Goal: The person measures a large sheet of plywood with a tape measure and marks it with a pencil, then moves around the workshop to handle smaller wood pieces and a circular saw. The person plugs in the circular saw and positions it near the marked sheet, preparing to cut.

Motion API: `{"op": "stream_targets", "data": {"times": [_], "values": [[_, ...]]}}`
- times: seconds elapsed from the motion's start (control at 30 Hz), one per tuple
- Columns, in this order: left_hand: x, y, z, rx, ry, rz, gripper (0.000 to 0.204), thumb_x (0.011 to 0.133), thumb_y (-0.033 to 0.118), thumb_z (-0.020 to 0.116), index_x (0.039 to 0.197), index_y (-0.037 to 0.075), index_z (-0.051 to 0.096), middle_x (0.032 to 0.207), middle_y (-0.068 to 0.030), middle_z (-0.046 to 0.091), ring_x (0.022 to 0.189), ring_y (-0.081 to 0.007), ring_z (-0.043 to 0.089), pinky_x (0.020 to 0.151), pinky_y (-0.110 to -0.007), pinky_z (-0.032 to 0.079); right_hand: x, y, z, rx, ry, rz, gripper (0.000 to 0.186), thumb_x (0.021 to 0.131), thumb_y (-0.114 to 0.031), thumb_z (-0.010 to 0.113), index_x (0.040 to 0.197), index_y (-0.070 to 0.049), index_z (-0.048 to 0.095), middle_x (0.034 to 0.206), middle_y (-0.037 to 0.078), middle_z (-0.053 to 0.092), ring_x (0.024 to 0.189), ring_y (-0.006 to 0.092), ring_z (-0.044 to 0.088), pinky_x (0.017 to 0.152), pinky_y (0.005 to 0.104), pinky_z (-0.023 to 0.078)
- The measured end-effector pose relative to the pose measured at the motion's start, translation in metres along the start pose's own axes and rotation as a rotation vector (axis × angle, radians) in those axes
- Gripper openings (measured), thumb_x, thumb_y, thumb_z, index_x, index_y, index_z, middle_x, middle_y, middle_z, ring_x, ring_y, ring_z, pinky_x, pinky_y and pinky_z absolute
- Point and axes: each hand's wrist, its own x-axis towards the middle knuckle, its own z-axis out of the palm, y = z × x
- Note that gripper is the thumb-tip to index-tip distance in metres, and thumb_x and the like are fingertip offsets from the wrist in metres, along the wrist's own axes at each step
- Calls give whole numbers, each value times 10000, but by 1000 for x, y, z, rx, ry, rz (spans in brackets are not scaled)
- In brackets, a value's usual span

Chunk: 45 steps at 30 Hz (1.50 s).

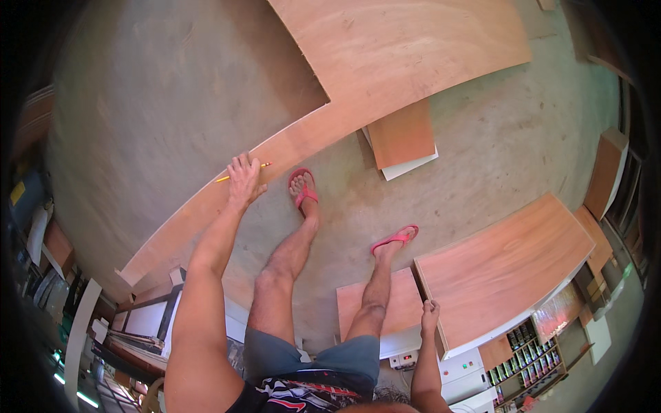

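Note:
A large plywood sheet (pixel 413 51) with a long narrow strip (pixel 186 217) running to the lower left lies in front of me. My left hand (pixel 244 182) rests on that strip, fingers reaching toward its far edge. Across this hand runs a yellow pencil (pixel 266 164), both ends sticking out past the fingers. My right hand (pixel 430 316) is closed beside the left edge of a box-like wooden panel (pixel 502 268). What its fingers hold, if anything, is too small to tell.
My sandalled feet stand between the strip and the wooden panel. Smaller brown boards (pixel 403 138) lie on the concrete floor beside the sheet. Behind me are a rack of small bottles (pixel 527 365), a white machine (pixel 463 368) and a red switch (pixel 406 358). Stacked materials line the left.

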Motion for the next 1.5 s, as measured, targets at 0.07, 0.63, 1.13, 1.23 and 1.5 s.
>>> {"op": "stream_targets", "data": {"times": [0.07,0.63,1.13,1.23,1.5], "values": [[6,-6,18,-7,44,15,660,520,342,895,1027,98,549,1277,-178,478,1089,-330,480,851,-450,411,-2,-7,-2,4,-40,-62,509,963,-315,585,1312,29,447,1023,109,605,910,172,558,841,309,454],[0,-5,75,-277,131,-192,391,765,234,737,1060,58,550,1323,-209,479,1220,-381,471,1020,-497,386,-31,-141,-7,-26,-257,-106,538,959,-387,578,1367,-73,423,1219,118,582,1146,217,564,862,351,451],[-224,-31,-56,-856,-31,-619,255,971,268,507,1042,48,615,1063,-275,568,973,-445,568,861,-510,466,-176,-352,-40,-25,-461,-591,520,954,-377,588,1339,-41,489,1260,101,580,1152,212,563,914,404,470],[-227,-42,-117,-935,81,-636,277,969,289,512,1035,43,622,1012,-240,613,970,-420,589,843,-503,469,-189,-379,-61,-17,-424,-636,505,943,-373,602,1304,-30,519,1225,104,599,1106,195,578,862,376,488],[-203,-56,-243,-1125,340,-776,383,929,379,564,949,13,674,914,-224,671,886,-402,638,773,-482,484,-136,-439,-113,-92,-402,-766,464,901,-357,645,1219,-26,580,1005,80,648,850,159,604,666,318,494]]}}
